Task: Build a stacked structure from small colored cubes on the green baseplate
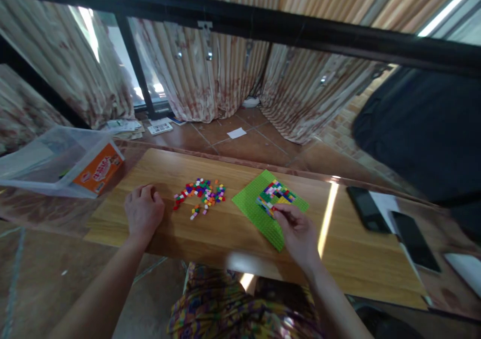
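Observation:
A square green baseplate (250,204) lies turned at an angle on the wooden board. On it stands a low structure of small multicoloured toy bricks (271,191), built around a gap. My right hand (300,234) is over the plate's near right side, thumb and finger pinched at a small red brick (274,209) against the structure's near edge. Whether that brick touches the others I cannot tell. My left hand (145,210) rests on the board, fingers curled in, with nothing visible in it. To its right is a loose pile of small coloured bricks (205,191).
A clear plastic bin (48,184) with an orange label (99,168) stands at the left. Two dark phones (368,209) and white paper (385,206) lie at the right. A dark rail (240,21) crosses above, before curtains (225,78).

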`<state>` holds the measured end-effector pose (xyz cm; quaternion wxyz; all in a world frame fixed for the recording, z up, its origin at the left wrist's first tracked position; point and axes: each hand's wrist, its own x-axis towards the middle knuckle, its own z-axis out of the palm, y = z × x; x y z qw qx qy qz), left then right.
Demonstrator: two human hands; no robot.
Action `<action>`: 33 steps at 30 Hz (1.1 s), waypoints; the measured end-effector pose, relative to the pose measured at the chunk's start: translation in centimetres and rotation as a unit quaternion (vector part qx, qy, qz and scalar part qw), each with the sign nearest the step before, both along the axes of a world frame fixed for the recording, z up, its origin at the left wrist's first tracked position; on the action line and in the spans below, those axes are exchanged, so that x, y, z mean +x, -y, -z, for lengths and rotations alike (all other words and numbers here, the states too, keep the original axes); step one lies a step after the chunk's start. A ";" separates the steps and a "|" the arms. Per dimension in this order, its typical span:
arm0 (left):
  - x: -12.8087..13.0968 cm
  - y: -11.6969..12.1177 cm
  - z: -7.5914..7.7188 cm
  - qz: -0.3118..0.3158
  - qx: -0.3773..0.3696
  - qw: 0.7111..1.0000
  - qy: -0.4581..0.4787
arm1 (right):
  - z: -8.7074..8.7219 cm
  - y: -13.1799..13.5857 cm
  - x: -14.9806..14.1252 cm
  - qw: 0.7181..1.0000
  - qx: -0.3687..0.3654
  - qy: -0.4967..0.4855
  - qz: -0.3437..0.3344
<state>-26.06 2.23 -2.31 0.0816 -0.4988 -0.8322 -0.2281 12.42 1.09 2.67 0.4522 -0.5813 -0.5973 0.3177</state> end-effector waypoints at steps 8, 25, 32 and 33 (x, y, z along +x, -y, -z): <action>-0.3 -0.2 0.2 0.004 0.003 1.000 -0.021 | -1.0 -3.7 2.3 0.983 0.093 0.145 0.071; -0.5 -0.3 0.6 0.009 0.003 0.999 -0.042 | 2.2 -6.5 1.5 0.979 0.120 0.101 0.129; -0.2 -0.2 0.1 0.004 -0.008 0.999 -0.043 | 3.2 -7.5 1.7 0.990 0.049 -0.008 0.134; -0.2 -0.2 0.1 0.003 -0.009 0.999 -0.042 | 3.3 -7.5 1.7 0.990 0.046 -0.020 0.132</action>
